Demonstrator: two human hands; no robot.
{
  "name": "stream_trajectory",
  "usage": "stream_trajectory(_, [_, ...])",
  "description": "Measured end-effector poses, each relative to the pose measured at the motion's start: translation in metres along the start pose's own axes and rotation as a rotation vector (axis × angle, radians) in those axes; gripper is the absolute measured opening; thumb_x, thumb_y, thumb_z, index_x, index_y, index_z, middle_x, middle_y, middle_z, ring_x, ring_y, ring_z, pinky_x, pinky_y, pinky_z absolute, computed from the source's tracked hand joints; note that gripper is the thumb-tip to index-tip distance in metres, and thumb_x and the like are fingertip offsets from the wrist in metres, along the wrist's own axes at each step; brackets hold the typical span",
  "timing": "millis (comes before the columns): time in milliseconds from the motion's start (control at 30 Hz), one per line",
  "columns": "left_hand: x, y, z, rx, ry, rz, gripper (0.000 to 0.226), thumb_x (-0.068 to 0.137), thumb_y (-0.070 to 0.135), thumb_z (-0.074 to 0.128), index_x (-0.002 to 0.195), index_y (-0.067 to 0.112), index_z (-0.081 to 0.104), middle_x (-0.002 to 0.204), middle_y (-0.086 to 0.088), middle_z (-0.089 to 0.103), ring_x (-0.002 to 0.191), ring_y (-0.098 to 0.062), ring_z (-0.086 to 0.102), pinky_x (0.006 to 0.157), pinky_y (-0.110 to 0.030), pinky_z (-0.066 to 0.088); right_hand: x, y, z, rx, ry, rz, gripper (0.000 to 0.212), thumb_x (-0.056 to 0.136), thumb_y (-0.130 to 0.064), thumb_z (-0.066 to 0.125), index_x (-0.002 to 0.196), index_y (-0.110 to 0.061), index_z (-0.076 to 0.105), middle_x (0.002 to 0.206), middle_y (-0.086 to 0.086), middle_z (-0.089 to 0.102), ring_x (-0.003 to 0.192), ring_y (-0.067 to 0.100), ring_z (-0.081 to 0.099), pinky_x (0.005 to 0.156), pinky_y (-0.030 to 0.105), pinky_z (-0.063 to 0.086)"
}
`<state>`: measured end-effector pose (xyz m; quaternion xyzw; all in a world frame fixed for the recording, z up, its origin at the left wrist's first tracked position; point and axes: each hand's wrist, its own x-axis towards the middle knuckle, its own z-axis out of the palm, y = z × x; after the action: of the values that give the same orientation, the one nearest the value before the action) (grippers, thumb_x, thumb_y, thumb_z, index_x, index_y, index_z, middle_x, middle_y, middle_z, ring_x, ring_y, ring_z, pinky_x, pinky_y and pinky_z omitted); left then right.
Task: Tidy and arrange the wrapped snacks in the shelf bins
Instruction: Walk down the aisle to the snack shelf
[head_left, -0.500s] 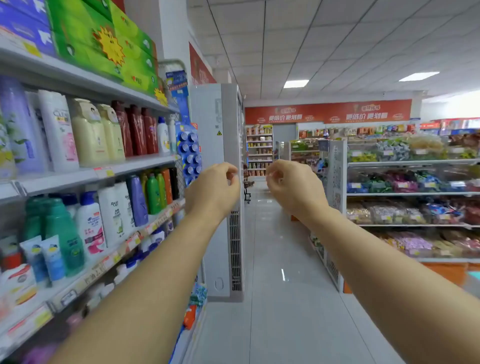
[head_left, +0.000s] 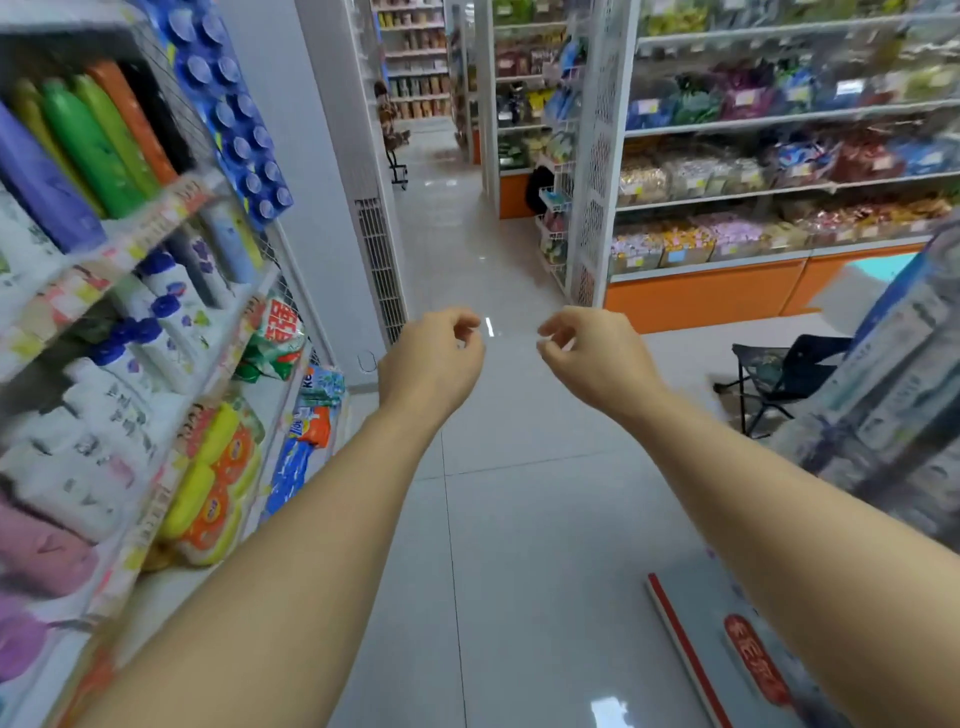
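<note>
**Empty hands, snacks still across the aisle**

The person's left hand (head_left: 431, 358) and right hand (head_left: 592, 358) are held out over the tiled floor (head_left: 519, 519), side by side but apart. Their fingers are loosely curled and, as far as the blur allows, hold nothing; they are probably being kept free for sorting. The wrapped snacks (head_left: 727, 231) sit in the shelf bins (head_left: 680, 254) on the rack ahead to the right, well apart from both hands. Bottles (head_left: 93, 140) fill the near left shelf, which is no part of this job.

A shop is shown: an aisle of tiled floor (head_left: 498, 467) is flanked by price-tagged shelves of bottles (head_left: 93, 145) and bins of wrapped snacks (head_left: 727, 234).
</note>
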<state>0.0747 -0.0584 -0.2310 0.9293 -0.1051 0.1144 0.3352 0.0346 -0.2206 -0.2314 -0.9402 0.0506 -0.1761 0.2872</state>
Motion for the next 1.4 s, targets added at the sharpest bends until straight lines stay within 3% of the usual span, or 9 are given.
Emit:
stream_trajectory(100, [0.008, -0.004, 0.031, -0.033, -0.094, 0.01, 0.025, 0.091, 0.026, 0.051, 0.111, 0.028, 0.065, 0.096, 0.014, 0.061, 0.095, -0.014, 0.06, 0.086, -0.032, 0.049, -0.001, 0.031, 0.013, -0.016, -0.022, 0.091, 0.021, 0.088, -0.026, 0.056, 0.106, -0.021, 0.067, 0.094, -0.006, 0.067, 0.092, 0.017, 0.059, 0.07, 0.027, 0.039])
stream_trajectory(333, [0.059, 0.005, 0.103, -0.093, -0.225, 0.043, 0.023, 0.091, 0.027, 0.051, 0.108, 0.028, 0.066, 0.098, 0.014, 0.062, 0.092, -0.012, 0.06, 0.086, -0.032, 0.049, 0.036, 0.101, 0.016, -0.02, 0.003, 0.24, 0.021, 0.088, -0.027, 0.056, 0.105, -0.022, 0.067, 0.094, -0.007, 0.067, 0.093, 0.018, 0.059, 0.077, 0.03, 0.047])
stream_trajectory(500, [0.121, 0.03, 0.167, -0.152, -0.29, 0.06, 0.022, 0.089, 0.026, 0.052, 0.106, 0.028, 0.067, 0.094, 0.015, 0.061, 0.089, -0.014, 0.06, 0.089, -0.034, 0.049, 0.094, 0.159, 0.012, -0.021, 0.026, 0.303, 0.02, 0.088, -0.026, 0.055, 0.104, -0.021, 0.067, 0.09, -0.008, 0.063, 0.091, 0.016, 0.059, 0.076, 0.029, 0.047])
stream_trajectory(733, [0.199, 0.058, 0.222, -0.151, -0.343, 0.049, 0.021, 0.091, 0.028, 0.051, 0.106, 0.032, 0.065, 0.1, 0.014, 0.063, 0.09, -0.012, 0.059, 0.082, -0.028, 0.047, 0.175, 0.223, 0.012, -0.013, 0.007, 0.367, 0.02, 0.087, -0.026, 0.056, 0.103, -0.021, 0.067, 0.091, -0.007, 0.065, 0.092, 0.017, 0.059, 0.079, 0.032, 0.05])
stream_trajectory(1067, [0.304, 0.047, 0.318, -0.154, -0.516, 0.053, 0.022, 0.092, 0.026, 0.05, 0.107, 0.03, 0.065, 0.098, 0.016, 0.06, 0.089, -0.011, 0.06, 0.087, -0.035, 0.05, 0.265, 0.3, 0.049, -0.001, -0.029, 0.513, 0.018, 0.088, -0.024, 0.056, 0.101, -0.02, 0.067, 0.089, -0.007, 0.063, 0.086, 0.015, 0.059, 0.078, 0.033, 0.051])
stream_trajectory(1400, [0.474, 0.063, 0.416, -0.223, -0.704, 0.107, 0.02, 0.093, 0.026, 0.051, 0.106, 0.029, 0.066, 0.098, 0.016, 0.06, 0.093, -0.008, 0.059, 0.088, -0.035, 0.05, 0.4, 0.379, 0.074, -0.035, 0.026, 0.712, 0.019, 0.088, -0.025, 0.056, 0.103, -0.018, 0.067, 0.091, -0.005, 0.066, 0.085, 0.015, 0.059, 0.079, 0.032, 0.051])
